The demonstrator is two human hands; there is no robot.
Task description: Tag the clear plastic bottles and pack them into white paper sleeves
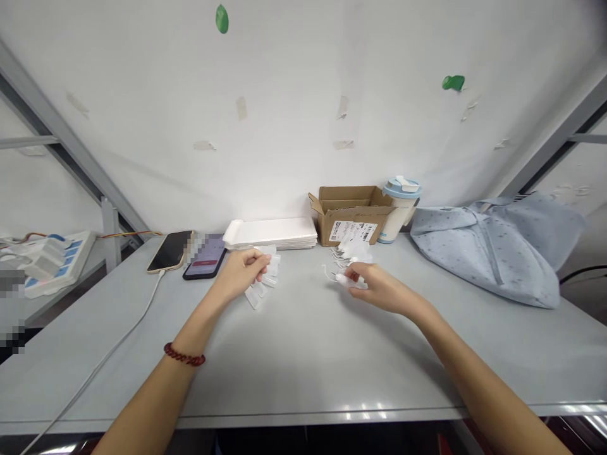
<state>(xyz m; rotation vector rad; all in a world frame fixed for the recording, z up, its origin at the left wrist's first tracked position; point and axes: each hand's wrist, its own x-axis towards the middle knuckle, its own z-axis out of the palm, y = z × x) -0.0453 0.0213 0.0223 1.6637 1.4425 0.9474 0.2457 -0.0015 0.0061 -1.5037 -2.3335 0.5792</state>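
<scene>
My left hand (241, 273), a dark red beaded bracelet on its wrist, is closed in a pinch over a loose spread of small clear plastic pieces (256, 294). One clear piece (274, 264) shows right at its fingertips; the palm side is hidden. My right hand (379, 287) is closed on a small white translucent piece (342, 279) with a thin curled white string sticking out to its left. Just behind that hand lies a heap of similar white stringed pieces (359, 251), in front of the cardboard box.
An opened cardboard box (327, 230) and a blue-lidded cup (393, 221) stand against the wall. Left of them are a stack of flat white boxes (270, 232) and two phones, one on a white cable (137, 322). A blue patterned cloth bag (484, 259) lies right.
</scene>
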